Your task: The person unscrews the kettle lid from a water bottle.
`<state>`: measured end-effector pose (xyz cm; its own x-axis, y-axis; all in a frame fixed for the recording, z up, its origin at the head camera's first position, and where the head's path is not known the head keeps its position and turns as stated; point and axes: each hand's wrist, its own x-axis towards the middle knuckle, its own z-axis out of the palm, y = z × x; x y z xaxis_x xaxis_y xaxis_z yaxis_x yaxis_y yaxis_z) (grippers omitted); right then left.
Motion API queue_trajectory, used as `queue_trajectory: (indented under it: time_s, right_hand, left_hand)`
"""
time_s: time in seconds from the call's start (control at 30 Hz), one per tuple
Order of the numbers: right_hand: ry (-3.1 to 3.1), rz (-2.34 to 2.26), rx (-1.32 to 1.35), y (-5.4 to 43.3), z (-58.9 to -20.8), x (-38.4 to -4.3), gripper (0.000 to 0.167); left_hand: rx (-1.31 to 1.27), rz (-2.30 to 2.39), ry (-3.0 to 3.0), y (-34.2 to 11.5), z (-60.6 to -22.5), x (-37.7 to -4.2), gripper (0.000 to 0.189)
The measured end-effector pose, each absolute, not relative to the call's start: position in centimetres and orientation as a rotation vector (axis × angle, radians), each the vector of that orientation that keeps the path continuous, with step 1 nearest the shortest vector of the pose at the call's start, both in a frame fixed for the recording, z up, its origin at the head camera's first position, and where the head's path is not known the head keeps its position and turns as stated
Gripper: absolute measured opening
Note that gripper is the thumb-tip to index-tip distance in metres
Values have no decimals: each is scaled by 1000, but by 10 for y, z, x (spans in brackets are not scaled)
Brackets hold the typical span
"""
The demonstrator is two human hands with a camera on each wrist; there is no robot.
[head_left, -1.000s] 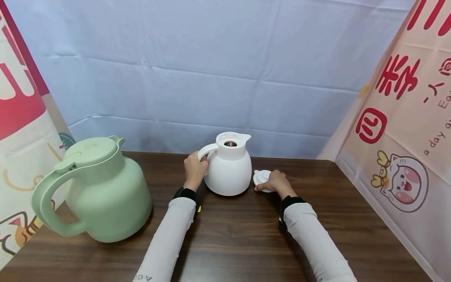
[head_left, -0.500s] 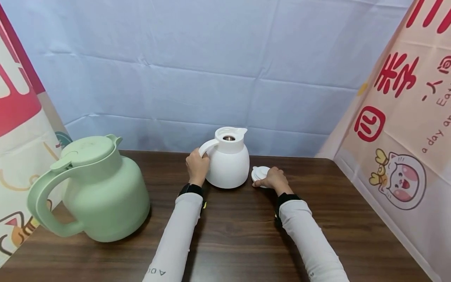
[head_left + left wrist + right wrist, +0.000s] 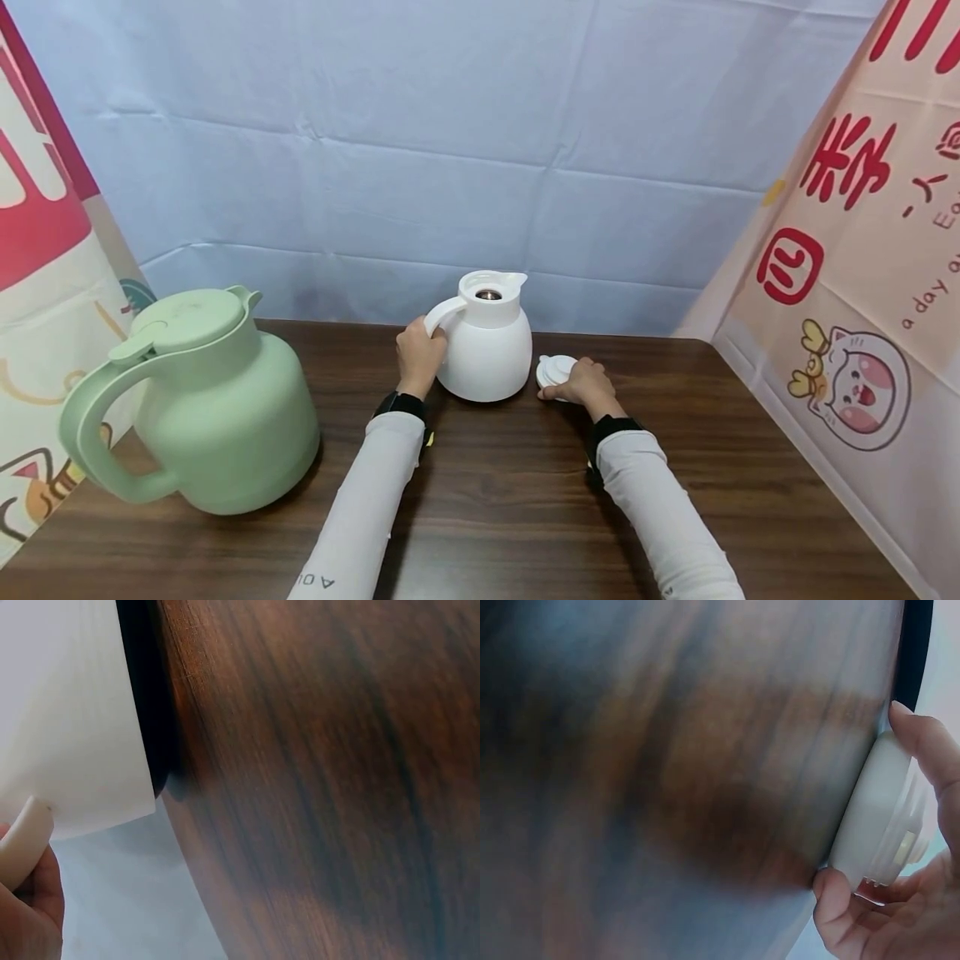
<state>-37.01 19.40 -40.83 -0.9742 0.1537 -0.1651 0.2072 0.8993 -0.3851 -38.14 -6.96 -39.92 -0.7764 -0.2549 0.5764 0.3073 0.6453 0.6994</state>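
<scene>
Although the white thermal jug (image 3: 486, 358) stands upright on the worktop (image 3: 495, 525), its mouth (image 3: 488, 295) is uncovered, and the white lid (image 3: 553, 369) lies just beside it, on the right. The jug seems to be of hard, smooth plastic, so it should be stiff and perhaps slippery on the round body; the handle (image 3: 444, 311) looks the surest place for taking hold. How heavy it is cannot be told, because the content is hidden, and a possible glass lining would make it fragile. The lid looks light and rigid, best taken by its rim (image 3: 866, 814). Of the hands, the left hand (image 3: 420, 358) has its fingers curled around the handle, while the right hand (image 3: 590, 385) pinches the lid from opposite sides, low at the worktop. Both forearms (image 3: 356, 508) reach forward, slanting inward from both sides. A larger green jug (image 3: 232, 425) stands well apart, at the left
</scene>
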Motion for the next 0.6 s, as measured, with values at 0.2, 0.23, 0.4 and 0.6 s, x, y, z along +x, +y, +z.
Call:
queue_trajectory:
  time_s: [0.2, 0.23, 0.4, 0.6]
  right_hand:
    - [2915, -615, 215, 198, -406, -370, 104]
    - [2908, -610, 198, 199, -406, -369, 104]
    - [2878, -605, 155, 206, -399, -367, 104]
    - [2890, -607, 102, 206, -384, -368, 100]
  left_hand:
    - [-99, -1181, -2242, -73, -397, -380, 8]
    - [-126, -1209, -2255, -75, -396, -379, 10]
    - [-190, -1278, -2370, -79, -389, -374, 21]
    - [-111, -1166, -2504, -84, -375, -372, 39]
